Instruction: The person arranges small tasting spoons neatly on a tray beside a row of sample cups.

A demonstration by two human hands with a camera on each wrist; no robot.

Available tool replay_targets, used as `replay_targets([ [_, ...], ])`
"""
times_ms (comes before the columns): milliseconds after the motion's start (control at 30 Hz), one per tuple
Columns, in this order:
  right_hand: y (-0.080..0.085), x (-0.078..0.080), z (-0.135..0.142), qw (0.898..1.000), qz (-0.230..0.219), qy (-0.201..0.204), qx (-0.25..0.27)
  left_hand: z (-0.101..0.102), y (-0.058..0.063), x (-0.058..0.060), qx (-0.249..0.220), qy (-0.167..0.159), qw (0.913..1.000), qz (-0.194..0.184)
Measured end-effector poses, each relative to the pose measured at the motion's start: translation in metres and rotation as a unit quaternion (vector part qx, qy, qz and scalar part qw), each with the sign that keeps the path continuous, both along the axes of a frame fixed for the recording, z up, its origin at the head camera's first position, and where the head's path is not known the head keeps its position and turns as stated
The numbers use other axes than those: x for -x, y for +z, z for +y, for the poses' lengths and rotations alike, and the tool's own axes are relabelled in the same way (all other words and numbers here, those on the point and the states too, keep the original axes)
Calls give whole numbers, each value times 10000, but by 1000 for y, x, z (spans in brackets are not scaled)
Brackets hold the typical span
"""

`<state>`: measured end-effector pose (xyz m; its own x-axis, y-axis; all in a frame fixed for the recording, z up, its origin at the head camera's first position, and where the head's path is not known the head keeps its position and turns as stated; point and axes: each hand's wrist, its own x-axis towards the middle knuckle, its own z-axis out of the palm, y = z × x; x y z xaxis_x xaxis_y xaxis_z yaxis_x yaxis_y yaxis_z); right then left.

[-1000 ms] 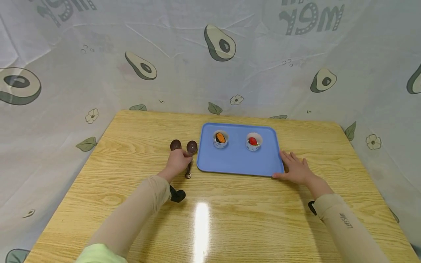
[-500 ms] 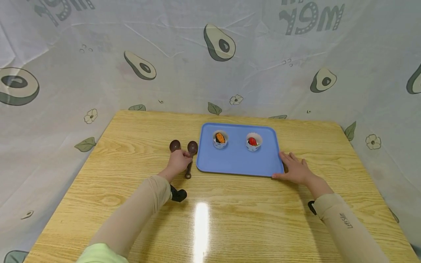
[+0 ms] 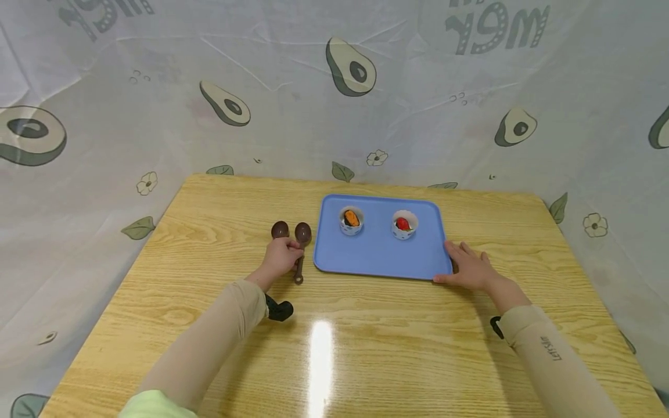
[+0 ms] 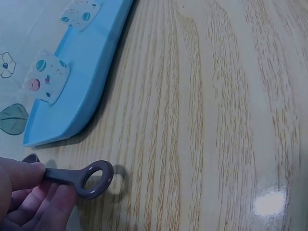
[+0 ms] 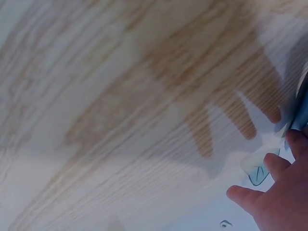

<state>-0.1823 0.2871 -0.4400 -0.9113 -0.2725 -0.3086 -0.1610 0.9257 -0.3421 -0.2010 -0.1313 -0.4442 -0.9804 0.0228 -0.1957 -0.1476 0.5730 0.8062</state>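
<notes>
Two dark brown spoons lie left of a blue tray (image 3: 376,255). My left hand (image 3: 278,255) pinches the handle of the right spoon (image 3: 302,233); its ringed handle end (image 4: 96,178) sticks out past the fingers in the left wrist view. The left spoon (image 3: 279,229) shows only its bowl, the rest hidden behind that hand. At the tray's near right corner my right hand (image 3: 467,273) touches the edge with spread fingers. On the tray stand two patterned paper cups: the left cup (image 3: 351,227) holds an orange-topped piece of sushi, the right cup (image 3: 403,232) a red-topped one.
Everything stands on a wooden table (image 3: 387,337) with light glare at its near middle. Behind it hangs a pale cloth (image 3: 292,104) printed with avocados.
The held spoon has shifted slightly left, closer to the other spoon, with my left hand moving along. My right hand stays at the tray's corner.
</notes>
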Motion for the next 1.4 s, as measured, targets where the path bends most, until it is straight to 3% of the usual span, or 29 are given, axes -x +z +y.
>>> replay_targets([
  [233,-2,1,1,10000,-35,6,-5,1,4,-1,4,-9,10000,52],
  [467,-1,1,0,9999,-40,104,-77,3,7,-1,-358,106,9989,-285],
  [700,2,1,-2,9998,9,125,-151,5,9,-1,-466,199,9980,-381],
  [1400,5,-1,-4,9996,28,136,-246,14,22,0,-1174,108,9901,-766],
])
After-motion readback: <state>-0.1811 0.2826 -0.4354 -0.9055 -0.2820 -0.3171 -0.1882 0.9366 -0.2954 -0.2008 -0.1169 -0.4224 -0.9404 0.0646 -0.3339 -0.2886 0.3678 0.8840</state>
